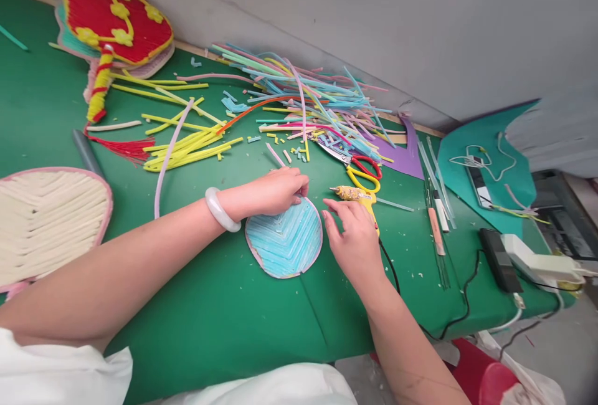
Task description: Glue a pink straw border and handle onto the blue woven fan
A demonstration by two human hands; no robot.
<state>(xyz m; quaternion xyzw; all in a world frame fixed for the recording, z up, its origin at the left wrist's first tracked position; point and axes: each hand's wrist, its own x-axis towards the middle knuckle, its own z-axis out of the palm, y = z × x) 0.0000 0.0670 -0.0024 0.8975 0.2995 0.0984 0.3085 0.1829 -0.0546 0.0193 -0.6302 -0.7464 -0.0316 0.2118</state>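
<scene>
Blue is filling the round, pink-rimmed panel (284, 240) that is lying on the green table (224, 330) in the head view. At the panel's far edge the left hand (278, 192) is bunching its fingers together; exactly what they are pinching I cannot tell. Just right of the panel, the right hand (354, 237) is holding its thumb and fingers apart. Beyond and right of the panel, scissors (346, 160) and a glue gun (357, 193) are lying near heaped strips (322, 96)
</scene>
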